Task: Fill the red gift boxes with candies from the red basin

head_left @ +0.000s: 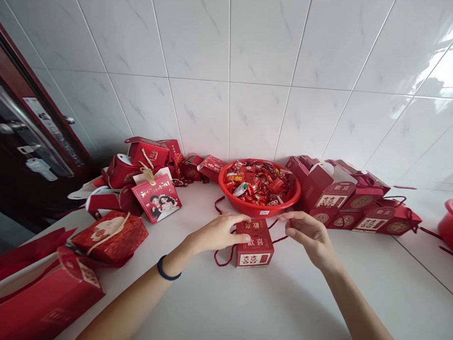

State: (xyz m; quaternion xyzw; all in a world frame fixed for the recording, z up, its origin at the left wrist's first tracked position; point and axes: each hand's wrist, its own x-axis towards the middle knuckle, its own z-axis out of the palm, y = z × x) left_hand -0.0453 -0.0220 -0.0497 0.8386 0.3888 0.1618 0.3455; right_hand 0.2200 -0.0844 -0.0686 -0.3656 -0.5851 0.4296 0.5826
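A small red candy box (254, 246) with gold and white Chinese characters stands on the white table in front of me, its top flaps folded down. My left hand (219, 232) is on its left side, thumb across the top and index finger at the far edge. The other fingers are partly hidden. Dark red cord (225, 261) loops out on the left of the box, and more cord shows at its right. Just right of the box, my right hand (309, 236) hovers with fingers bent and thumb apart, near the cord; nothing shows in its grasp.
Behind the box sits a red plastic basin (264, 209) full of wrapped candies (255, 183). Similar red boxes (331, 193) are stacked at right. Assorted red boxes and bags (109, 235) crowd the left. Another red container (451, 222) shows at far right. A tiled wall (258, 111) closes the back.
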